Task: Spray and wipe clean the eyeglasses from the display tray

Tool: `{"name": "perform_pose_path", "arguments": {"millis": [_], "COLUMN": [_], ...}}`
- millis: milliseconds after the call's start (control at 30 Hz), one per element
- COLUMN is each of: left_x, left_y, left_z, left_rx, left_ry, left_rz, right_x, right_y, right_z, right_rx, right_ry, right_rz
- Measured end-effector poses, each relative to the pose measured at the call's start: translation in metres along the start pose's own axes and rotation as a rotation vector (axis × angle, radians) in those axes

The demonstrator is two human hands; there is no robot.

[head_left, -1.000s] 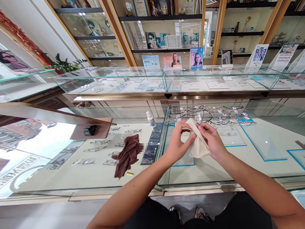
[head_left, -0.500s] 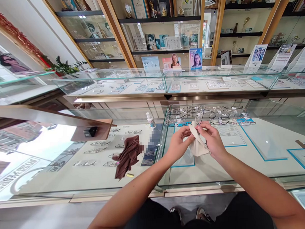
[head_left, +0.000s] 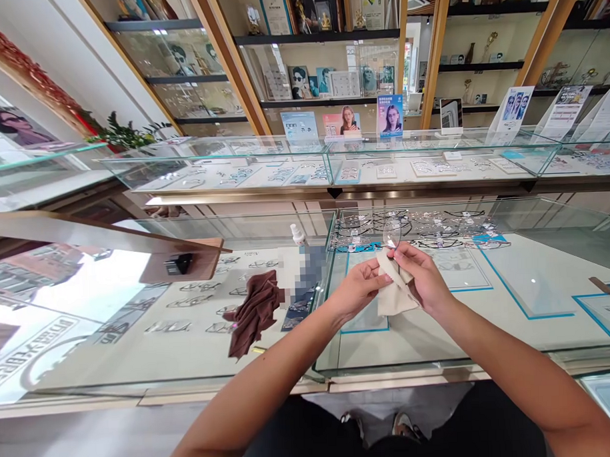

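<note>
two hands up now, close together over the right case (head_left: 439, 337), just in from its left edge, and both are busy! the left hand (head_left: 360, 288) has thumb and fingers pinched on a pale cloth (head_left: 398, 300), the folds hanging loose below. the right hand (head_left: 422, 272) has its fingertips closed on the glasses (head_left: 392, 231), cloth bunched against those same fingers. so the glasses are off the glass top, tilted up between the hands, one lens poking out above; gripped low like that, i'd judge, to keep skin off the lens. the cloth is pinched near its upper edge, probably so it stays taut by the frame.

over on the left case (head_left: 104, 365), a brown cloth (head_left: 256, 307) lies crumpled towards the right edge, a yellow piece (head_left: 258, 350) just beside its lower end, near the front edge. a white bottle (head_left: 298, 235) stands upright by the far right corner, likely put there within reach but away from the elbows. frames (head_left: 440, 238) crowd the right case's far left corner, set back perhaps for safety; on the glass or under it, i can't tell. a blurred patch hides whatever's beside the brown cloth.
</note>
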State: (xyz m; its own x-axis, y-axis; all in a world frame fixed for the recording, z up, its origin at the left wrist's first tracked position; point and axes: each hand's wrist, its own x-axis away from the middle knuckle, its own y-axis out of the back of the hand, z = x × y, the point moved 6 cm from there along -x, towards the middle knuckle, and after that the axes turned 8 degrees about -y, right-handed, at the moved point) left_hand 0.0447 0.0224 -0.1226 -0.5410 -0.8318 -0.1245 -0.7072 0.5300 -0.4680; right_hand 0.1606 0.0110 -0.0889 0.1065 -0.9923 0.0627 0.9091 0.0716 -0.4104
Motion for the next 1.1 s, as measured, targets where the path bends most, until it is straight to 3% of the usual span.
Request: {"name": "perform_pose_path", "arguments": {"millis": [200, 367, 567, 833, 900, 1100], "left_x": [0.003, 0.003, 0.002, 0.004, 0.004, 0.008], "left_y": [0.001, -0.004, -0.003, 0.012, 0.012, 0.003], "left_z": [0.003, 0.004, -0.002, -0.015, -0.02, -0.033], "left_rx": [-0.025, -0.067, -0.18, -0.443, -0.507, -0.501], "left_ry": [0.023, 0.004, -0.126, -0.282, -0.276, -0.138], "left_rz": [-0.038, 0.003, -0.019, -0.177, -0.131, 0.181], "right_x": [-0.001, -0.003, -0.003, 0.0, -0.001, -0.004], "right_y": [0.002, 0.003, 0.002, -0.006, -0.004, 0.004], "right_z": [-0.001, -0.006, -0.01, -0.009, -0.008, -0.002], "right_rx": [-0.016, -0.025, -0.03, -0.028, -0.02, 0.01], "right_ry": [-0.012, -0.038, -0.06, -0.046, -0.051, -0.07], "right_rz": [-0.014, 0.005, 0.028, 0.066, 0.047, 0.022]}}
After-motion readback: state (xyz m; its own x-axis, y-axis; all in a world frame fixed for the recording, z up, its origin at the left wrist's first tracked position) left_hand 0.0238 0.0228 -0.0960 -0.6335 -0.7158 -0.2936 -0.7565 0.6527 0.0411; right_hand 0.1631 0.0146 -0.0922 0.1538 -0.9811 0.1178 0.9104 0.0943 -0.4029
